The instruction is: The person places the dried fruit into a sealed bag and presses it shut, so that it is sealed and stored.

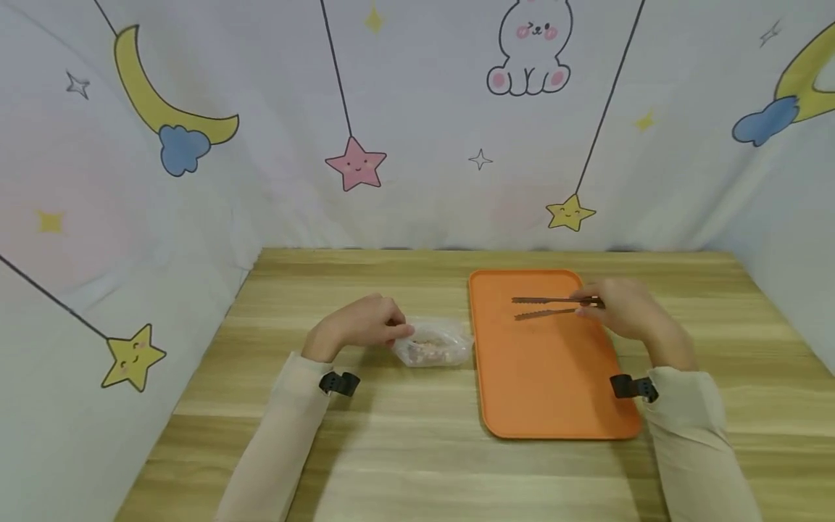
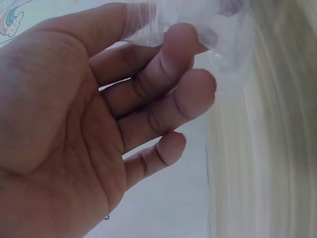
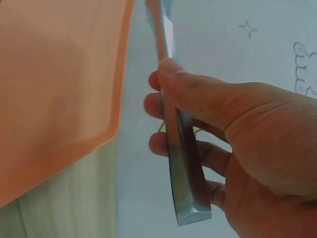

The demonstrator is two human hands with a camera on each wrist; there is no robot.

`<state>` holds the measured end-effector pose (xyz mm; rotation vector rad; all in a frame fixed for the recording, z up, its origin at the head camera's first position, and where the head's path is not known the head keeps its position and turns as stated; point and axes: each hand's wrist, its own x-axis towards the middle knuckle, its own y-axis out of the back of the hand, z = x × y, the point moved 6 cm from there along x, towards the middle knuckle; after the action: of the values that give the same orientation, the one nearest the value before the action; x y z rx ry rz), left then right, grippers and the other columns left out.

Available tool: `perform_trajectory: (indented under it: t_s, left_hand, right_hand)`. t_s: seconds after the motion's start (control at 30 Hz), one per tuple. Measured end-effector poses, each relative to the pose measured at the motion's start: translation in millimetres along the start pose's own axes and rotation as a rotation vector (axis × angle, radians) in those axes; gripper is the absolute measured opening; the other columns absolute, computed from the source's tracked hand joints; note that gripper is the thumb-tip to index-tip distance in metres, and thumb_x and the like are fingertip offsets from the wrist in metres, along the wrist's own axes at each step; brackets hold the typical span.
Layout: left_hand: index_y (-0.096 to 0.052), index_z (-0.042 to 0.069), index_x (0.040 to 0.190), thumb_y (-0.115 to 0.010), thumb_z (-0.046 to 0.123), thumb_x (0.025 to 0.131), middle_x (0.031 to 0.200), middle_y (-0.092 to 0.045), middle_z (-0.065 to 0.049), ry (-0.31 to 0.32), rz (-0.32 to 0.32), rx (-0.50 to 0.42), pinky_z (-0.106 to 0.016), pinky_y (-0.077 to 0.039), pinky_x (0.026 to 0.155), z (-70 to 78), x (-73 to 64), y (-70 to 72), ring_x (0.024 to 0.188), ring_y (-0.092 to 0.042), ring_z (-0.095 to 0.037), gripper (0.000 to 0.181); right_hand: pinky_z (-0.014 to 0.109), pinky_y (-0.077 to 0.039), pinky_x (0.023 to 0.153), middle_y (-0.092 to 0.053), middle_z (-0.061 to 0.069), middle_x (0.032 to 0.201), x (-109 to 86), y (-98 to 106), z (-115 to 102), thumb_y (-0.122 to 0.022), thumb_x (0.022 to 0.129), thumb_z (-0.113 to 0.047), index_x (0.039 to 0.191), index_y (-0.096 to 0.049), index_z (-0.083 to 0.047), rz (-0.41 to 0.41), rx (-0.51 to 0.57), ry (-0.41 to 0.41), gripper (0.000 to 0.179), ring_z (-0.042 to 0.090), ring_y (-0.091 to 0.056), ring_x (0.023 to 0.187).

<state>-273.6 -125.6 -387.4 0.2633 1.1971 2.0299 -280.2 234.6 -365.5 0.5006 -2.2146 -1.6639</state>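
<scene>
My left hand [image 1: 365, 321] pinches the edge of a clear plastic bag [image 1: 435, 346] between thumb and forefinger, left of the tray. Small pale and brownish pieces show through the plastic; what they are is too blurred to make out. In the left wrist view the other fingers of that hand [image 2: 148, 99] curve loosely beside the bag [image 2: 233, 54]. Over the far right part of the orange tray [image 1: 548, 391], my right hand [image 1: 622, 312] grips metal tongs [image 1: 548, 300]. Their two toothed arms point left and stand apart. The right wrist view shows thumb and fingers around the tongs [image 3: 185, 163].
The tray lies on a wood-grain table [image 1: 391, 449], right of the bag. Behind the table and at both sides hangs a pale cloth [image 1: 430, 109] printed with stars, moons and a bear. A dark strap sits on each wrist.
</scene>
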Motion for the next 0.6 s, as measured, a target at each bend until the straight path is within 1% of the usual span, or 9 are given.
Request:
perform_trajectory:
  t_s: [0.17,0.27,0.43,0.53,0.6]
  left_hand:
    - [-0.071,0.015,0.073,-0.055,0.027,0.105,0.063,-0.063,-0.006,-0.016,0.021,0.006,-0.026,-0.039,0.056,4.7,-2.5,3.5,0.048,-0.04,-0.007,0.037]
    - [-0.07,0.015,0.072,-0.056,0.027,0.105,0.063,-0.063,-0.004,-0.036,0.036,0.01,-0.026,-0.04,0.057,7.5,-3.1,5.1,0.048,-0.042,-0.007,0.037]
    - [-0.069,0.016,0.071,-0.056,0.027,0.104,0.06,-0.061,0.001,-0.058,0.048,0.015,-0.025,-0.041,0.057,11.4,-3.3,6.2,0.048,-0.044,-0.006,0.038]
    - [-0.068,0.016,0.07,-0.056,0.027,0.104,0.06,-0.059,0.003,-0.052,0.046,0.011,-0.025,-0.04,0.056,13.2,-3.0,6.9,0.049,-0.044,-0.006,0.038]
    - [-0.068,0.016,0.069,-0.057,0.027,0.104,0.059,-0.058,0.004,-0.044,0.047,0.008,-0.025,-0.039,0.055,14.5,-2.7,8.3,0.05,-0.045,-0.006,0.038]
  right_hand:
    - [0.047,-0.051,0.074,-0.07,0.016,0.106,-2.5,-13,15,-0.074,0.091,-0.012,0.11,-0.074,0.0,-0.072,0.047,-0.02,0.023,0.031,-0.065,0.09]
    - [0.042,-0.05,0.07,-0.069,0.015,0.103,-3.9,-17,22,-0.074,0.091,-0.012,0.11,-0.074,0.002,-0.096,0.09,-0.032,0.023,0.026,-0.063,0.085]
    - [0.036,-0.046,0.067,-0.064,0.008,0.092,-6.9,-23,27,-0.074,0.09,-0.009,0.11,-0.074,0.002,-0.12,0.143,-0.015,0.023,0.018,-0.056,0.079]
    - [0.036,-0.046,0.068,-0.062,0.007,0.091,-8.9,-27,31,-0.075,0.09,-0.009,0.11,-0.074,0.001,-0.139,0.16,-0.015,0.023,0.018,-0.055,0.079]
    - [0.039,-0.048,0.07,-0.065,0.008,0.093,-9.2,-28,32,-0.075,0.09,-0.009,0.109,-0.074,0.001,-0.144,0.163,-0.006,0.022,0.022,-0.059,0.082]
